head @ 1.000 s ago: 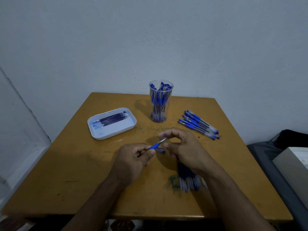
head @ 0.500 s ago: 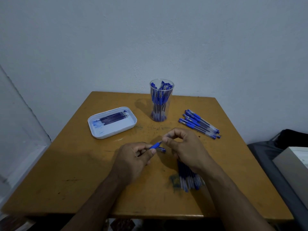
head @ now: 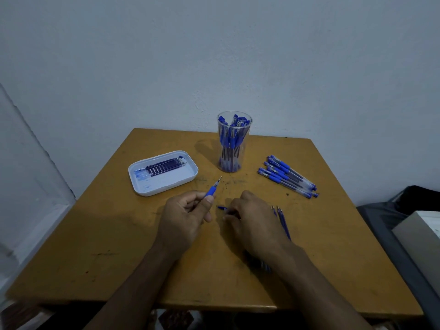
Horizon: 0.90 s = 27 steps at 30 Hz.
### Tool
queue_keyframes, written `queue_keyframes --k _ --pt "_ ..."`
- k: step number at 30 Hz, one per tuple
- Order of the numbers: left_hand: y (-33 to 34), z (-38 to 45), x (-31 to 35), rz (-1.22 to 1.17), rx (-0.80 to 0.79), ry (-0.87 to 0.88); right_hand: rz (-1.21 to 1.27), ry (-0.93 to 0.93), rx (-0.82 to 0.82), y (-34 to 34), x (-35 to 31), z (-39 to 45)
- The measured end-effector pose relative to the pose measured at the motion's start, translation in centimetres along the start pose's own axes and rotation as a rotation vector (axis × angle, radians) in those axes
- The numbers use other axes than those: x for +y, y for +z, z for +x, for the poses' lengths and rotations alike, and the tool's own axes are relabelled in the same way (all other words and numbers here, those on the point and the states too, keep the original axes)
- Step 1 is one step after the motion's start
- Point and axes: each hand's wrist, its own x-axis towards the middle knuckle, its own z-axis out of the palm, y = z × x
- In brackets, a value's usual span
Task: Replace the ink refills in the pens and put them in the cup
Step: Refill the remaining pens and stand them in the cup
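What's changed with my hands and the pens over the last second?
The right hand let go of the pen's tip and dropped to the blue cap on the table. The left hand still grips the pen. Cup, tray and loose pens stayed put.

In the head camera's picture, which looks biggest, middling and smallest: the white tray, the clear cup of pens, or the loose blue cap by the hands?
Largest to smallest:
1. White plastic tray holding refills
2. Clear plastic cup full of blue pens, taller yet narrower than the tray
3. Small blue pen cap on the table, clearly smallest, though partly hidden

Worn orange-brown table against pale wall; dark cushion, grey box at right.
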Motion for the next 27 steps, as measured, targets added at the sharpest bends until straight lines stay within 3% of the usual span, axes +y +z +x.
queue_keyframes --k 22,25,27 --pt "-0.2 -0.1 0.1 -0.013 -0.026 -0.004 -0.021 -0.005 -0.012 1.1 0.6 0.2" --pt "-0.2 -0.1 0.2 -0.061 -0.040 -0.015 0.173 -0.022 0.135 0.7 0.4 0.0" --pt "-0.1 -0.1 0.2 -0.060 -0.068 -0.002 0.565 0.027 0.218 0.5 0.1 -0.2"
